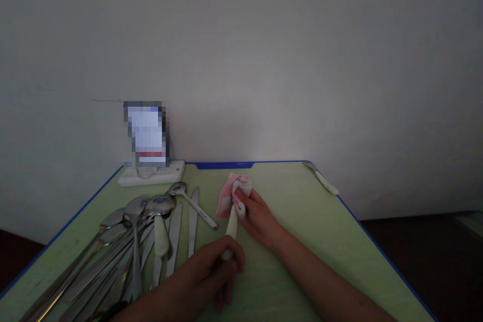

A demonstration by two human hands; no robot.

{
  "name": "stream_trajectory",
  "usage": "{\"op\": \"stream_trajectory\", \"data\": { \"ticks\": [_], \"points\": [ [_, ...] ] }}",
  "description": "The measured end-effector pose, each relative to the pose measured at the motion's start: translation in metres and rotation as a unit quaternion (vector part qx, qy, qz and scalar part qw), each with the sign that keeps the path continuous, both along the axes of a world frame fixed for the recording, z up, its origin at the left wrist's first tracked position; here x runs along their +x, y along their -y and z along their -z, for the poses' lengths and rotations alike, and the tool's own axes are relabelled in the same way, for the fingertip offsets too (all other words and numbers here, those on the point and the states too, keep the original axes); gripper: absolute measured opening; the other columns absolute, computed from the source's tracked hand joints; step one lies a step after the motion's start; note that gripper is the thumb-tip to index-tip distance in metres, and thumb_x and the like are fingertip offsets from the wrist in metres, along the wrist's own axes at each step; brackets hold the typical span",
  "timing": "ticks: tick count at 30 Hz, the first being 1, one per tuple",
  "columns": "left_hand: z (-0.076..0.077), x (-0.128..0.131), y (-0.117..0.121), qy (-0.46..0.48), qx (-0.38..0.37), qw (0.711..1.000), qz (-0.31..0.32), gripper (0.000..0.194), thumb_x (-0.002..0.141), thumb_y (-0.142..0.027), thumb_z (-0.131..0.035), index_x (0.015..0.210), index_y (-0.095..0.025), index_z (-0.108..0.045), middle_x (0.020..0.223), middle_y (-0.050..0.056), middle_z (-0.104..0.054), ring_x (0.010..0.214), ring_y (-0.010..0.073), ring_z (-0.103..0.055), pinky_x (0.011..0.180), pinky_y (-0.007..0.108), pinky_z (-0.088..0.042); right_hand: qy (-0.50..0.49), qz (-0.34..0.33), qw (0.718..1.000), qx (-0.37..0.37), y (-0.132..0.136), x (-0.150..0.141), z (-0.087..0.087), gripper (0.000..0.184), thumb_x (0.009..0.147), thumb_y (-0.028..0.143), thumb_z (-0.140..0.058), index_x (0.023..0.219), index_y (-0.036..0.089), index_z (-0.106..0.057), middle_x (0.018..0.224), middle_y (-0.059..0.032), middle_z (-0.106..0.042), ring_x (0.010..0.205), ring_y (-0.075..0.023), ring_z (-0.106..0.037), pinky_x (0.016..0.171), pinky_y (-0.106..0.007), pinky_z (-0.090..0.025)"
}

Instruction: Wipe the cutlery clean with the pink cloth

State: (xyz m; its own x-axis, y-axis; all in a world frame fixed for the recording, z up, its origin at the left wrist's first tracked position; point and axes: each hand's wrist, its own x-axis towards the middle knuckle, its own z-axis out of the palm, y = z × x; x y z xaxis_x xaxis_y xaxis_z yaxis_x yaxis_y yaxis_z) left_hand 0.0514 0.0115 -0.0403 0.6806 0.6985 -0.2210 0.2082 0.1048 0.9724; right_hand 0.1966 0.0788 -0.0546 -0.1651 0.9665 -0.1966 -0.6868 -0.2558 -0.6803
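My left hand [219,266] is closed around the lower end of a white-handled utensil [232,225] above the middle of the green table. The utensil's head is hidden in a pink and white cloth [227,196], so its kind cannot be made out. Fingers of my right hand [258,214] pinch the cloth around the upper end. To the left lies a pile of metal spoons [135,209] and table knives [174,234]. One small spoon [194,205] and a single knife [192,221] lie nearest my left hand.
A white power strip [153,173] sits at the table's back left, with a blurred-out phone [148,133] upright against the wall. At the right edge rests a white-handled fork [322,181]. The green table [298,221] has a blue rim and meets the wall behind.
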Motion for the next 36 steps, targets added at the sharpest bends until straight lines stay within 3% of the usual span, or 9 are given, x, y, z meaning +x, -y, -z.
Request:
{"op": "stream_trajectory", "data": {
  "ticks": [3,7,10,19,23,29,32,36],
  "points": [
    [-0.002,-0.001,-0.001,0.005,0.006,1.0,0.006,0.025,0.09,-0.041,-0.041,0.09,-0.018,-0.05,0.058,-0.004,-0.049,0.05,0.0106,-0.048,0.05,0.02,-0.039,-0.024,0.013,0.999,-0.031,-0.003,0.001,0.0,0.023,0.063,0.029,-0.076,0.078,0.017,-0.064,0.065,0.0052,-0.061,0.059,-0.0064,-0.05,0.06,-0.018,-0.041],
    [-0.01,-0.004,0.0,-0.049,0.083,0.994,0.051,0.014,0.087,-0.028,-0.049,0.085,-0.017,-0.058,0.071,0.0,-0.057,0.059,0.0101,-0.05,0.055,0.019,-0.039,-0.094,-0.027,0.994,-0.042,-0.007,0.004,-0.004,0.021,0.072,0.036,-0.068,0.08,0.017,-0.064,0.071,0.0026,-0.064,0.065,-0.0088,-0.055,0.067,-0.021,-0.044],
    [-0.015,-0.004,0.001,-0.065,0.084,0.992,0.064,0.012,0.085,-0.023,-0.051,0.089,-0.017,-0.06,0.078,0.001,-0.062,0.061,0.0097,-0.052,0.057,0.017,-0.04,-0.1,-0.048,0.993,-0.033,-0.008,0.006,-0.006,0.022,0.074,0.036,-0.065,0.084,0.017,-0.065,0.072,0.002,-0.065,0.067,-0.0097,-0.056,0.067,-0.022,-0.044],
    [-0.011,-0.004,0.0,-0.041,0.054,0.996,0.058,0.014,0.087,-0.026,-0.049,0.088,-0.016,-0.059,0.076,0.001,-0.06,0.06,0.0089,-0.052,0.056,0.016,-0.04,0.021,-0.084,0.996,0.019,-0.001,0.005,0.002,0.023,0.07,0.034,-0.071,0.074,0.014,-0.062,0.059,0.0046,-0.054,0.053,-0.0069,-0.044,0.055,-0.019,-0.036],
    [-0.007,-0.006,0.0,-0.032,0.066,0.996,0.057,0.014,0.087,-0.027,-0.051,0.09,-0.017,-0.06,0.074,0.0,-0.059,0.06,0.0091,-0.052,0.056,0.017,-0.04,0.015,-0.066,0.998,0.01,-0.001,0.004,0.002,0.024,0.07,0.036,-0.071,0.075,0.014,-0.061,0.061,0.0037,-0.056,0.056,-0.0075,-0.046,0.057,-0.019,-0.036],
    [-0.007,-0.007,-0.001,0.028,0.014,0.997,0.067,0.026,0.09,-0.039,-0.046,0.092,-0.017,-0.06,0.087,0.004,-0.062,0.065,0.01,-0.055,0.062,0.02,-0.044,0.025,-0.073,0.997,-0.01,-0.002,0.004,0.004,0.026,0.071,0.039,-0.07,0.075,0.014,-0.062,0.061,0.0033,-0.057,0.054,-0.0072,-0.046,0.055,-0.019,-0.037],
    [-0.009,-0.006,0.0,0.018,0.015,0.998,0.061,0.03,0.09,-0.043,-0.046,0.092,-0.016,-0.06,0.079,0.003,-0.059,0.064,0.0104,-0.054,0.061,0.021,-0.043,0.016,-0.071,0.997,-0.013,-0.003,0.004,0.004,0.025,0.071,0.038,-0.069,0.074,0.014,-0.062,0.062,0.0029,-0.058,0.056,-0.008,-0.049,0.056,-0.019,-0.04],
    [-0.003,-0.005,0.001,0.027,0.002,0.999,0.026,0.04,0.091,-0.049,-0.038,0.098,-0.016,-0.058,0.06,-0.002,-0.052,0.056,0.0114,-0.053,0.055,0.02,-0.042,-0.048,-0.085,0.995,-0.012,-0.004,0.004,-0.003,0.03,0.078,0.045,-0.06,0.088,0.017,-0.064,0.074,0.0004,-0.064,0.064,-0.0111,-0.055,0.06,-0.022,-0.044]
  ]
}}
